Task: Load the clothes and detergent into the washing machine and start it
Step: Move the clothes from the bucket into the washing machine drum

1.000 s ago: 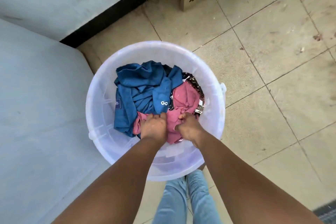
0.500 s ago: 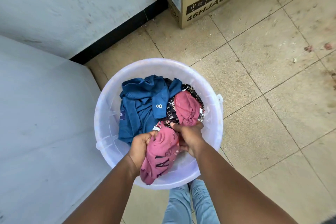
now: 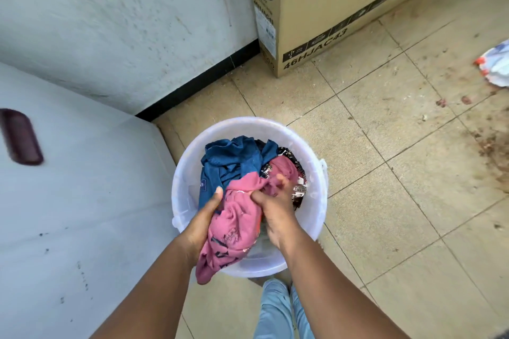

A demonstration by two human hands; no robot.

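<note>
A translucent white bucket [image 3: 316,173] stands on the tiled floor and holds clothes. A blue garment [image 3: 231,159] fills its left side, and a dark patterned piece [image 3: 298,187] shows at the right. Both hands grip a pink garment [image 3: 237,226] that is partly lifted out over the near rim. My left hand [image 3: 205,220] holds its left side, and my right hand [image 3: 272,206] is bunched into its top. The white top of the washing machine [image 3: 68,201] lies just left of the bucket, with a dark handle recess [image 3: 20,136].
A large cardboard box [image 3: 330,8] stands against the wall beyond the bucket. A crumpled white, blue and red bag [image 3: 495,63] lies on the floor at far right. Dirty stains mark the tiles at right. My jeans-clad leg [image 3: 278,311] is below the bucket.
Both hands closed on the pink garment in the bucket and have pulled it up and toward me over the near rim. The view has tilted up, showing more box and machine.
</note>
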